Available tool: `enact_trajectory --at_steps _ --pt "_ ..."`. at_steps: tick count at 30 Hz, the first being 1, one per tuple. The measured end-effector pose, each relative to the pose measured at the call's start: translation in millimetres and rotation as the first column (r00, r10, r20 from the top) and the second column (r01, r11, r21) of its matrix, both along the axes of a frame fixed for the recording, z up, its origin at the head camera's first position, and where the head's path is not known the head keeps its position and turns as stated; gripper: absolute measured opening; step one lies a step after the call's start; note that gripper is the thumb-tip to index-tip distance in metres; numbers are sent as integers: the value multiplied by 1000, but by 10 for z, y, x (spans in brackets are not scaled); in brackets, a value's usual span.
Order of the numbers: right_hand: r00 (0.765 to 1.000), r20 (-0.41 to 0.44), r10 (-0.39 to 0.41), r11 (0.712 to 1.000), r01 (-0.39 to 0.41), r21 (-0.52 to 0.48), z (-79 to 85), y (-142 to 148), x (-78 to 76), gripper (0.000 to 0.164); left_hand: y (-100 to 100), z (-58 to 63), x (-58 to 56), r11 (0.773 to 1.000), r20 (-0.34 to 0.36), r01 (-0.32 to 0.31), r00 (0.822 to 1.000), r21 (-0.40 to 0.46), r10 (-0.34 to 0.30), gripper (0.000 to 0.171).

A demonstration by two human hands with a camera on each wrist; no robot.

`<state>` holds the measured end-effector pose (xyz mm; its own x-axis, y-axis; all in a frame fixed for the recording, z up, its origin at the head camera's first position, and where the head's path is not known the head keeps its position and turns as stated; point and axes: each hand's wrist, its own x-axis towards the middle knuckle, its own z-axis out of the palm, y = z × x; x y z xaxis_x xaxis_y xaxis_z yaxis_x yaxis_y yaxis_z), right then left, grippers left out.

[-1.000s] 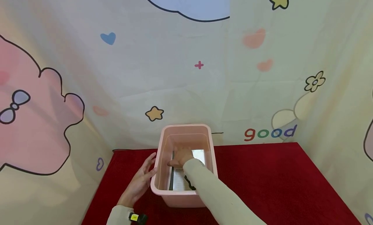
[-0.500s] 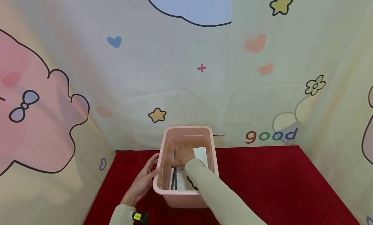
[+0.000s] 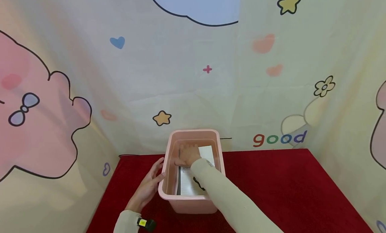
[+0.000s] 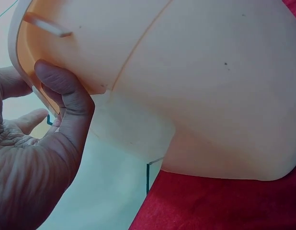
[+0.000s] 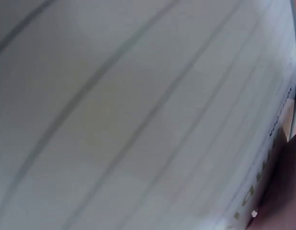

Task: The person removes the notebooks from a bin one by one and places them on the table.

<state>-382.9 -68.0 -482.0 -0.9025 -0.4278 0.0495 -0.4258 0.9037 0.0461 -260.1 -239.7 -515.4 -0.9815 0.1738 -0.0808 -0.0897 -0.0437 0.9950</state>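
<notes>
- The pink bin (image 3: pixel 191 207) stands on the red-covered table (image 3: pixel 265 179) with its far end toward the back edge, nearer the back-left corner than the back-right.
- The left hand (image 3: pixel 147 187) touches the rim on the side facing the table's left edge; its grip looks wide, thumb and fingers parted, probably to steady the bin against the other arm's work.
- Inside the bin is the notebook (image 3: pixel 188 183), laid lengthways, likely because the longer walls give it room that way.
- The right hand (image 3: pixel 189 155) lies over the notebook's far part, thumb pointing left; its fingertips are hidden, so I cannot tell whether this grip is pinching or only pressing.
- Compared with 1 s ago, the right hand and the notebook's far edge show nearer the bin's end wall, toward the table's back edge.
- 0.5 s ago, 2 dark strips showed along the notebook's left side; now only 1 is plain.
- The left hand and bin are placed much as before.
</notes>
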Motion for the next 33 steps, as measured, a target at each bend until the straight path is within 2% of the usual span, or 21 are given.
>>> enact_trajectory --at_steps 3,6,11,14,18,25,33 --pt "998 -47 36 997 -39 -61 119 1 -21 46 21 10 -3 1000 0 -4 1000 -8 4 67" --pt "994 -97 41 996 -49 -81 238 -24 -55 33 16 24 -10 1000 2 -2 1000 -12 2 67" --pt "996 -86 22 997 -29 -76 422 29 -121 27 30 23 -27 1000 2 3 1000 -13 -3 67" --pt "999 -44 30 997 -33 -75 583 94 -91 26 23 8 -17 1000 11 -9 1000 -12 9 65" --pt "1000 27 -4 999 6 -53 815 176 -79 42 18 0 2 1000 9 -12 1000 -3 12 66" --pt "999 21 -25 999 26 -35 1182 372 -161 52 25 3 -7 999 16 -19 1000 38 18 65" --pt "995 51 -88 995 90 -52 1263 835 -262 61 30 -6 -3 999 15 -4 1000 37 3 66"
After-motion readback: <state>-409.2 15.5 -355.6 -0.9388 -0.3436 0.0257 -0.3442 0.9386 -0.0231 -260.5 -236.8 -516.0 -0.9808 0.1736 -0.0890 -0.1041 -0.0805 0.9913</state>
